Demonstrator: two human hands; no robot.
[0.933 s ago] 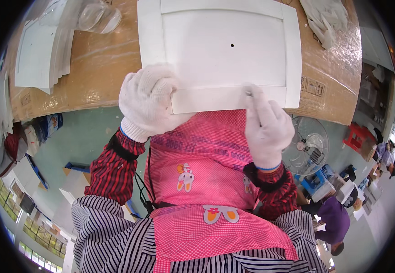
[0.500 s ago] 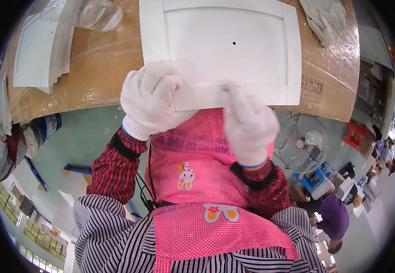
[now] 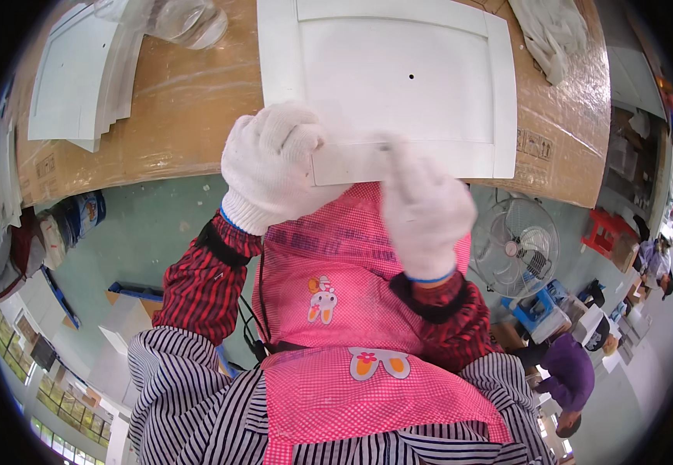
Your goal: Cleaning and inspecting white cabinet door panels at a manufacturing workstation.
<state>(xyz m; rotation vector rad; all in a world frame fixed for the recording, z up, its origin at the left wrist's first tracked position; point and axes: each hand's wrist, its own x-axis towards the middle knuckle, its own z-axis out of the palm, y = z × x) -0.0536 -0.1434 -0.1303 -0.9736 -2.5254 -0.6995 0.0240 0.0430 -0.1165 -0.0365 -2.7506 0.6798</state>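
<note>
A white framed panel (image 3: 406,46) with a small dark hole (image 3: 412,77) lies on the cardboard-covered table, its near edge towards me. My left hand (image 3: 271,167), in a white knitted glove, is closed on the panel's near left corner, fingers curled over the top. Over the middle of the near frame strip is my right hand (image 3: 427,209), gloved too and blurred by motion. Its fingers are pinched together, with a small dark tip at their end that I cannot identify. Whether that tip touches the panel is unclear.
Stacked white panels (image 3: 73,77) lie at the table's left, near a clear plastic container (image 3: 195,23). A whitish cloth (image 3: 551,35) rests at the far right. Below the table's right side stands a fan (image 3: 511,248). A person in purple (image 3: 569,372) is at lower right.
In the picture, the panel, my left hand and the clear container appear slightly farther right; the view has shifted a little. My right hand stays over the near strip, still blurred.
</note>
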